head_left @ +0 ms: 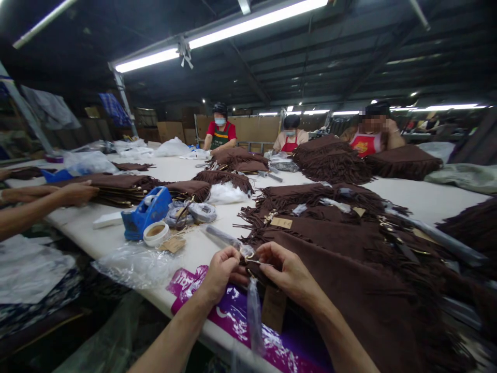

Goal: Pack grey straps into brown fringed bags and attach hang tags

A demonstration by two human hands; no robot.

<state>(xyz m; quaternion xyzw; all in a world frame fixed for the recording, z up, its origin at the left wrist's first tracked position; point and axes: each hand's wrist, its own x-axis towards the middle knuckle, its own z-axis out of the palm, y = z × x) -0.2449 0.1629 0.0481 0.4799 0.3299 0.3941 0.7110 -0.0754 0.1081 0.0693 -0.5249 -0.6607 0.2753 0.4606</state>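
My left hand [225, 272] and my right hand [287, 269] meet at the near edge of a fringed dark brown bag [322, 274]. Between them is a metal ring [250, 255] with clear plastic around it. The left fingers are closed by the ring; what they pinch is partly hidden. A thin white string [254, 261] runs into my right hand's pinch. Below the hands hang a narrow clear plastic sleeve [254, 316] and a brown card tag [274, 309]. Under my forearms lies a shiny purple plastic bag [233, 316].
A blue tape dispenser [145, 212], a tape roll [156, 233] and crumpled clear plastic [135, 264] lie left. More fringed brown bags [334, 158] are piled across the white table [186, 173]. At left, another person's hands [75, 192] touch a stack [120, 189]. Several co-workers sit opposite.
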